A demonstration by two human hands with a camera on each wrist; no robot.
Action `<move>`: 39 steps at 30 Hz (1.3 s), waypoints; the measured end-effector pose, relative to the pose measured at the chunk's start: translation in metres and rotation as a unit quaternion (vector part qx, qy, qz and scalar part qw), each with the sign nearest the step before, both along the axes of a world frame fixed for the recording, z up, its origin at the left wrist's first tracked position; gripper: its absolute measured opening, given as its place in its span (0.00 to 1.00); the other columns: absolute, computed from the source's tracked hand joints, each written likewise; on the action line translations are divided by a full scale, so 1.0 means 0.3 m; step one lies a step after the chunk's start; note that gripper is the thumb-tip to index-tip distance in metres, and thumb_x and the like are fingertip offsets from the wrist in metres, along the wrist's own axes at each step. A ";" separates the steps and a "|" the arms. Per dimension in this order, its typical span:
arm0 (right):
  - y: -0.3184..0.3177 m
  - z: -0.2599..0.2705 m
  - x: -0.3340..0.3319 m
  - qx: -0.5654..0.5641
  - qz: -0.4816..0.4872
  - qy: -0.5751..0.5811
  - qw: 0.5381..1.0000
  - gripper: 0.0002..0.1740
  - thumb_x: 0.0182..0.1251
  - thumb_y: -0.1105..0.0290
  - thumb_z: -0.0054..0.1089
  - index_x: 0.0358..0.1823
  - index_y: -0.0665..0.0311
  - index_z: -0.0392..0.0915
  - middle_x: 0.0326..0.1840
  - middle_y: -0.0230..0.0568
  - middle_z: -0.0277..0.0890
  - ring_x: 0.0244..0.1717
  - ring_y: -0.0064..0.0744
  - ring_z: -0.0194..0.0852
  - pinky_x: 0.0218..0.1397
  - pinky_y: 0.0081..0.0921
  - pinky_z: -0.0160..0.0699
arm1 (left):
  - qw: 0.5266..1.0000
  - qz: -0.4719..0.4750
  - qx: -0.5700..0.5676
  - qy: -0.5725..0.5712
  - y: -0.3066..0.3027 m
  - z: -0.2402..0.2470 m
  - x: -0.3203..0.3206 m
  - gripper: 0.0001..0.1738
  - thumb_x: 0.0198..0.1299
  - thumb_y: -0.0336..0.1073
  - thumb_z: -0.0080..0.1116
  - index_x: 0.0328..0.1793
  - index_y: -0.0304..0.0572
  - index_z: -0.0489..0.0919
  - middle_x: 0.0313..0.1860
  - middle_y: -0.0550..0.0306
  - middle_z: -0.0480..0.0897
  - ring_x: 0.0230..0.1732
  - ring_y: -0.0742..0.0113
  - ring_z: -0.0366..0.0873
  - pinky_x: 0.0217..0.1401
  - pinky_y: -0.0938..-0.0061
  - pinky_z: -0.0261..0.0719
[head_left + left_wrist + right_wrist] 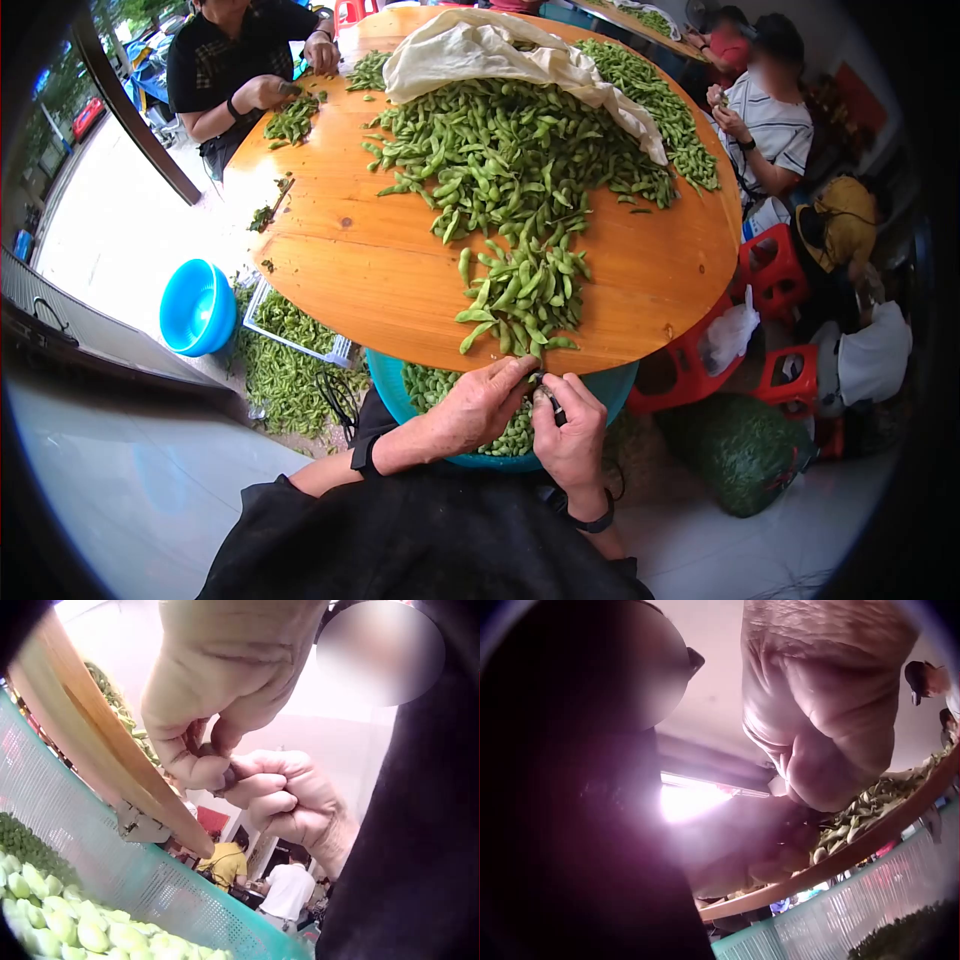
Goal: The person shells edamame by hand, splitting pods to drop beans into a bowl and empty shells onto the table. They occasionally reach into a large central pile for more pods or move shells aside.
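Observation:
Green pods [500, 180] lie heaped on the round wooden table [340, 240], with a narrower strip reaching its near edge. At that edge the left hand [480, 405] pinches what looks like a pod, mostly hidden by the fingertips. Close against it, the right hand [572, 435] grips a small dark tool whose form is unclear. In the left wrist view the left hand [225, 682] and right hand [292, 799] meet at their fingertips. Below the hands, a teal basket [385, 385] holds shelled green beans [425, 385]. The right wrist view shows the curled right hand [832, 712].
A cream cloth [480, 55] covers the far part of the heap. Floor pods [290, 380] and a blue basin [198, 308] are at left; red stools [690, 365] and a dark green sack [735, 450] at right. Other people sit around the table.

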State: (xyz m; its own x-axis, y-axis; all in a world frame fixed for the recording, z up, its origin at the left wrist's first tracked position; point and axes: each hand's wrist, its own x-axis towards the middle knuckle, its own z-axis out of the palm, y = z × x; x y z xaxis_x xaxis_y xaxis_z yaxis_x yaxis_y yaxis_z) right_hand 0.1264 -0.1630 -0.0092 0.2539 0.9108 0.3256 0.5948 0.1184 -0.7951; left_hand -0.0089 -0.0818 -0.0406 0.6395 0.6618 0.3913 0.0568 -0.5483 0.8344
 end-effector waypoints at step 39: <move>-0.014 0.021 0.045 -0.097 -0.015 0.206 0.973 0.10 0.67 0.81 0.56 0.47 0.78 0.79 0.29 0.33 0.71 0.24 0.16 0.70 0.26 0.18 0.68 | 0.925 0.059 -0.363 -0.100 0.033 0.022 -0.073 0.09 0.69 0.34 0.61 0.40 0.34 0.81 0.24 0.69 0.75 0.25 0.83 0.68 0.26 0.83 0.65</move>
